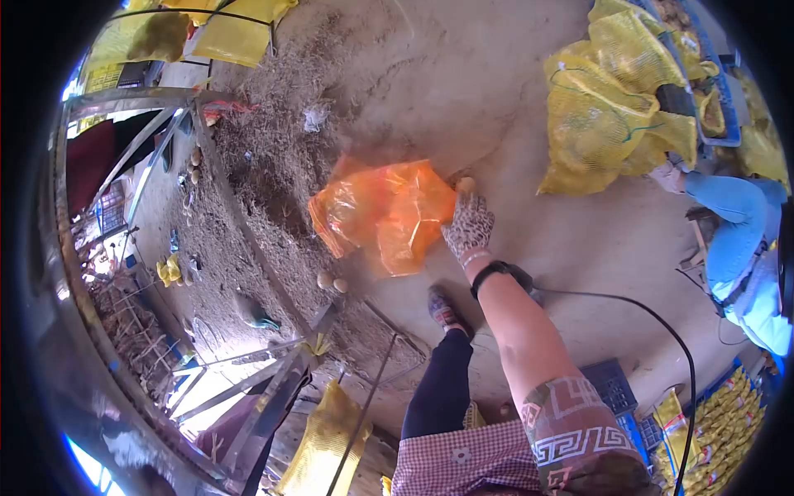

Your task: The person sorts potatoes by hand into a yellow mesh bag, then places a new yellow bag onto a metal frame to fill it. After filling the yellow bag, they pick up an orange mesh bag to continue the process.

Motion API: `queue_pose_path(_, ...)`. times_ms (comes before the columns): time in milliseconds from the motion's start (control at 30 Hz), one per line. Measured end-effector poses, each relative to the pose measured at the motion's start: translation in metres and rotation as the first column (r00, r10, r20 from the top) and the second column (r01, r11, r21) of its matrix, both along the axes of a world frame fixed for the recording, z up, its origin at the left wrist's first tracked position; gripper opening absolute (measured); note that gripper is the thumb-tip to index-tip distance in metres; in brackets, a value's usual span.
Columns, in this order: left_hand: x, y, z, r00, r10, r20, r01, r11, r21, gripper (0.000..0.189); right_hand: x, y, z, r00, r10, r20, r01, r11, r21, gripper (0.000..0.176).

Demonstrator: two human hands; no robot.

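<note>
My right hand (469,225), in a leopard-print glove, reaches down to the floor with its fingers closed about a round tan potato (466,185) at the fingertips. Along the glove's left side lies a crumpled, see-through orange plastic bag (405,217). The bag's edge meets the glove; whether any fingers grip it is hidden. A black band with a cable (503,277) circles my right wrist. My left hand does not show.
Two more potatoes (332,282) lie by dry soil and debris (273,165). Yellow mesh sacks (600,116) stand at upper right, beside another person in blue (736,223). A metal frame (215,149) runs along the left. A filled yellow sack (327,438) stands below.
</note>
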State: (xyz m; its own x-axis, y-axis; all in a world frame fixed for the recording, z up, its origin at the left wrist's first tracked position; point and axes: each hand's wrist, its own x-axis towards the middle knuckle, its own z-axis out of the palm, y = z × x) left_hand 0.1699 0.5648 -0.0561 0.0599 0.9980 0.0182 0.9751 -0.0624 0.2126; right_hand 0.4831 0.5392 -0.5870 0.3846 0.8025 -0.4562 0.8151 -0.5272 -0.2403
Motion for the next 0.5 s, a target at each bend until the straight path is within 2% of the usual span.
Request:
queue_pose_path(33, 0.002, 0.000, -0.001, 1.000, -0.003, -0.013, 0.003, 1.000, -0.003, 0.054, -0.006, 0.012, -0.013, 1.000, -0.006, -0.011, 0.006, 1.000, -0.005, 0.063)
queue_pose_path(100, 0.014, 0.001, -0.007, 0.999, -0.010, -0.032, 0.010, 1.000, -0.002, 0.054, -0.018, 0.020, -0.033, 0.970, 0.160, -0.183, -0.204, 0.946, -0.252, 0.031)
queue_pose_path(167, 0.013, 0.003, -0.006, 0.999, -0.009, -0.037, 0.009, 1.000, -0.013, 0.054, -0.062, -0.002, -0.028, 0.901, 0.200, -0.386, -0.281, 0.945, -0.166, 0.017)
queue_pose_path(200, 0.011, 0.002, -0.003, 0.999, -0.006, -0.031, 0.006, 1.000, -0.024, 0.054, -0.080, -0.015, -0.008, 0.774, 0.411, -0.482, -0.521, 0.845, -0.116, 0.021)
queue_pose_path(233, 0.008, 0.004, 0.000, 1.000, -0.003, -0.028, 0.003, 1.000, -0.022, 0.054, -0.092, -0.038, 0.027, 0.703, 0.624, -0.341, -0.606, 0.777, 0.171, 0.023)
queue_pose_path(267, 0.004, 0.004, 0.003, 1.000, 0.000, -0.022, 0.000, 1.000, -0.017, 0.055, -0.092, -0.055, 0.056, 0.551, 0.440, -0.709, -0.363, 0.891, 0.272, 0.029)
queue_pose_path(300, 0.004, 0.004, 0.003, 1.000, -0.002, -0.014, 0.001, 1.000, -0.019, 0.055, -0.116, -0.090, 0.048, 0.408, 0.658, -0.632, -0.490, 0.742, 0.457, 0.034)
queue_pose_path(333, 0.004, 0.007, 0.002, 1.000, -0.004, 0.004, 0.004, 1.000, -0.019, 0.055, -0.134, -0.120, 0.029, 0.234, 0.829, -0.508, -0.576, 0.540, 0.614, 0.041)
queue_pose_path(367, 0.006, 0.010, 0.000, 1.000, -0.003, 0.021, 0.003, 1.000, -0.019, 0.055, -0.118, -0.115, 0.051, 0.242, 0.832, -0.500, -0.583, 0.537, 0.610, 0.041)
queue_pose_path(433, 0.016, 0.012, -0.008, 0.994, 0.025, 0.109, -0.022, 0.999, -0.023, 0.057, -0.078, -0.110, 0.097, 0.285, 0.640, -0.713, -0.351, 0.762, 0.544, 0.035)
queue_pose_path(467, 0.019, 0.021, -0.004, 0.967, -0.190, -0.172, 0.202, 0.978, 0.059, 0.052, -0.054, -0.112, 0.125, 0.273, 0.520, -0.810, -0.224, 0.853, 0.472, 0.032)
queue_pose_path(500, 0.029, 0.025, -0.005, 0.964, -0.196, -0.182, 0.214, 0.973, 0.087, 0.049, -0.031, -0.122, 0.154, 0.235, 0.382, -0.894, -0.100, 0.924, 0.368, 0.029)
